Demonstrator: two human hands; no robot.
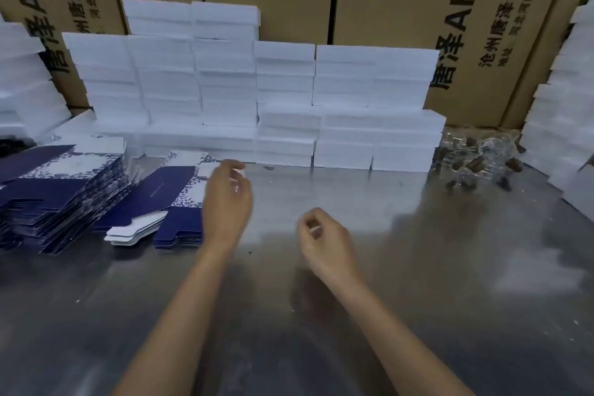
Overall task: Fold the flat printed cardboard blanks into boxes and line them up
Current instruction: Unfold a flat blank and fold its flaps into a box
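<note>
At the far left edge, folded white boxes are stacked in a leaning pile, and near them on the shiny metal table sits a tall slanted stack of flat navy-and-white printed cardboard blanks. Just right of it lies a smaller, lower pile of the same flat blanks, with white tabs showing at its near edge. The left hand hovers over the right edge of that smaller pile, fingers curled together; whether they pinch a blank is too blurred to tell. Behind it, a wall of closed white folded boxes runs along the far side of the table in several stacked columns; their contents are hidden. The right hand hangs above bare metal, fingers loosely curled and holding nothing. At far right lies clear crumpled plastic with small brown pieces, then another white box stack. Large brown printed cartons stand behind everything.
</note>
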